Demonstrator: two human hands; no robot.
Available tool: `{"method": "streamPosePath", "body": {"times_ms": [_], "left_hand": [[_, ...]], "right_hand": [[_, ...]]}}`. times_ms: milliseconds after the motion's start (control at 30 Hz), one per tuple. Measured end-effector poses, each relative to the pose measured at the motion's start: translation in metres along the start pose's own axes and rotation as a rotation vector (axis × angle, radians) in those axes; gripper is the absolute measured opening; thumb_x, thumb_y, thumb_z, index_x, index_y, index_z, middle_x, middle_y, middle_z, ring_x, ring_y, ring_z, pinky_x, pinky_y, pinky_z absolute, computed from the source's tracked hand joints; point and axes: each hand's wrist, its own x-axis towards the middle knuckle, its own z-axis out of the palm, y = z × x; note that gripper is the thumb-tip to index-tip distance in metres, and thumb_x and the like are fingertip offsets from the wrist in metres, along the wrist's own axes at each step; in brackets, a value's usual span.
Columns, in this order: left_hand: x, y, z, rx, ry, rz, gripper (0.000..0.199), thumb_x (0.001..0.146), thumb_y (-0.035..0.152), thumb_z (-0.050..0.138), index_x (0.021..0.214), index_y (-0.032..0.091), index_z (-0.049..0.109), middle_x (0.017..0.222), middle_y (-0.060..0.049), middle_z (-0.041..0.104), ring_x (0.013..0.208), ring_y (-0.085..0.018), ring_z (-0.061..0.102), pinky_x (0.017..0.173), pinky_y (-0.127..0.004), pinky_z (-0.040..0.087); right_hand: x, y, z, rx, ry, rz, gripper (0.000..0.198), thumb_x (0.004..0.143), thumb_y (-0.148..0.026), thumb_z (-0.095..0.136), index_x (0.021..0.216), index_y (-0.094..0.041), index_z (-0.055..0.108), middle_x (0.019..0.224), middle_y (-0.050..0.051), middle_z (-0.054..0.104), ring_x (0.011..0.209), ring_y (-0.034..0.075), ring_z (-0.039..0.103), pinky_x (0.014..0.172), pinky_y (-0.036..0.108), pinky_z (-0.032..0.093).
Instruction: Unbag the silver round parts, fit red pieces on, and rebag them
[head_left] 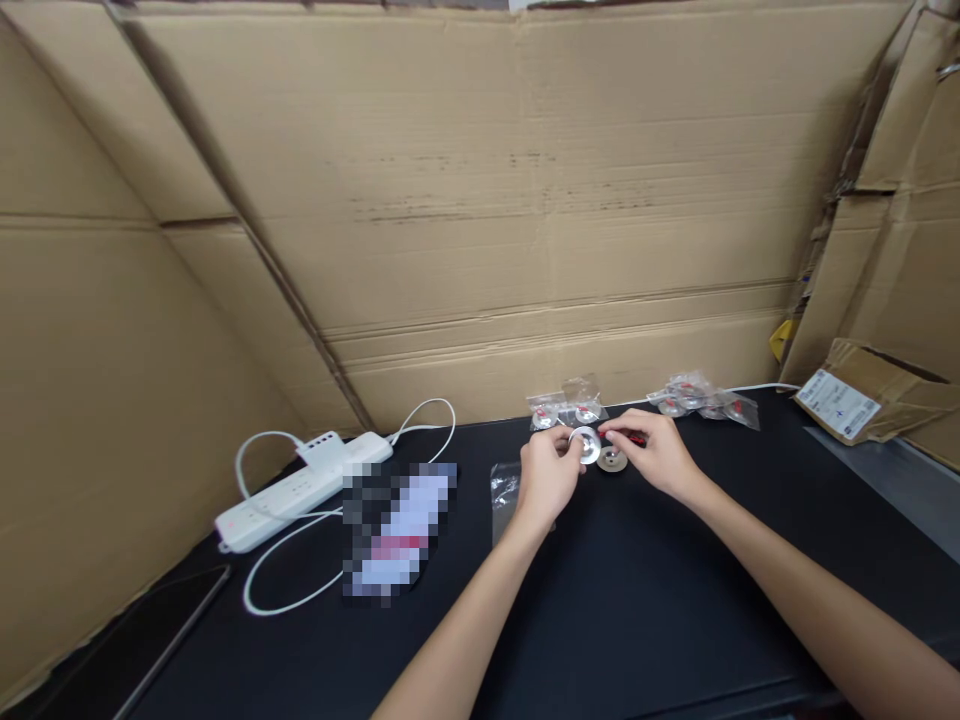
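A round silver metal disc [587, 446] with a raised centre is pinched in the fingers of my left hand [546, 474]. Close beside it, my right hand [657, 452] has its fingers closed on a small red and dark piece [636, 437], mostly covered by the fingers, so its kind is unclear. Just below and between the hands, a second silver disc [613, 459] lies on the black table [645, 600]. Partly behind my left wrist is a clear plastic bag [504, 490], flat on the table.
Clear bags with silver and red parts [545, 415] and more such bags [697, 398] lie along the cardboard wall [465, 220]. A white power strip [300, 500] with cables and a blurred-out object [405, 530] are at left. An open cardboard box [870, 395] stands at right.
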Motion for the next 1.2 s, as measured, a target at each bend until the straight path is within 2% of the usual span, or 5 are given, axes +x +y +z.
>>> {"method": "streamPosePath", "body": {"times_ms": [100, 333, 667, 867, 1200], "left_hand": [[0.003, -0.003, 0.003, -0.22, -0.026, -0.075, 0.021, 0.085, 0.029, 0.055, 0.087, 0.014, 0.069, 0.064, -0.004, 0.067, 0.051, -0.014, 0.062, 0.045, -0.022, 0.045], [0.001, 0.007, 0.007, -0.586, -0.077, -0.186, 0.013, 0.081, 0.017, 0.058, 0.081, 0.008, 0.067, 0.068, -0.008, 0.068, 0.057, -0.017, 0.067, 0.049, -0.025, 0.054], [-0.003, 0.011, 0.007, -0.682, -0.108, -0.232, 0.007, 0.084, 0.01, 0.059, 0.085, 0.006, 0.064, 0.067, -0.008, 0.066, 0.059, -0.018, 0.069, 0.054, -0.027, 0.056], [-0.004, 0.013, 0.007, -0.699, -0.114, -0.242, 0.009, 0.083, 0.01, 0.062, 0.09, 0.004, 0.064, 0.072, -0.01, 0.068, 0.06, -0.018, 0.069, 0.056, -0.028, 0.057], [-0.005, 0.016, 0.006, -0.704, -0.128, -0.245, 0.008, 0.083, 0.009, 0.062, 0.089, 0.005, 0.064, 0.07, -0.009, 0.067, 0.06, -0.018, 0.069, 0.057, -0.028, 0.058]], "right_hand": [[0.0, 0.003, 0.002, 0.052, 0.009, 0.022, 0.019, 0.086, -0.028, 0.059, 0.093, -0.021, 0.076, 0.089, 0.007, 0.072, 0.079, 0.02, 0.066, 0.069, 0.03, 0.052], [-0.001, 0.011, 0.007, 0.178, 0.037, 0.042, 0.02, 0.082, -0.02, 0.061, 0.099, -0.019, 0.072, 0.092, 0.006, 0.072, 0.071, 0.016, 0.068, 0.069, 0.029, 0.054], [-0.004, 0.005, 0.003, -0.138, -0.005, -0.115, 0.017, 0.085, -0.014, 0.061, 0.094, -0.02, 0.073, 0.08, 0.004, 0.067, 0.066, 0.014, 0.059, 0.063, 0.026, 0.046], [-0.004, 0.011, 0.004, -0.153, -0.013, -0.122, 0.016, 0.086, -0.015, 0.06, 0.098, -0.02, 0.07, 0.083, 0.004, 0.067, 0.069, 0.015, 0.06, 0.065, 0.026, 0.048], [-0.005, 0.008, 0.003, -0.175, 0.015, -0.136, 0.01, 0.087, -0.016, 0.059, 0.088, -0.019, 0.069, 0.077, 0.003, 0.063, 0.065, 0.013, 0.057, 0.062, 0.025, 0.044]]}}
